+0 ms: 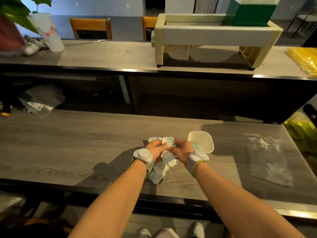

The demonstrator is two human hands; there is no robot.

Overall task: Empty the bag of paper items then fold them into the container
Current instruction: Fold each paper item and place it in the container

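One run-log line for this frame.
left hand: holds paper items | right hand: same | container: upright | plastic bag: flat

Grey wood-grain counter (pixel 68 143) in front. Raised grey shelf (pixel 103 55) behind carries cream plastic rack (pixel 214 30), green box (pixel 253 12) atop it, tilted translucent plastic cup (pixel 49 31), yellow sheet (pixel 305 59) far right.

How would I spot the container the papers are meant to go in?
Start at the lower grey wood-grain counter nearest the person, and find the two hands working a pile of crumpled paper items. Just beyond the right hand stands a small white container. It is the only rigid, open-topped thing there; the clear plastic bag further right lies flat.
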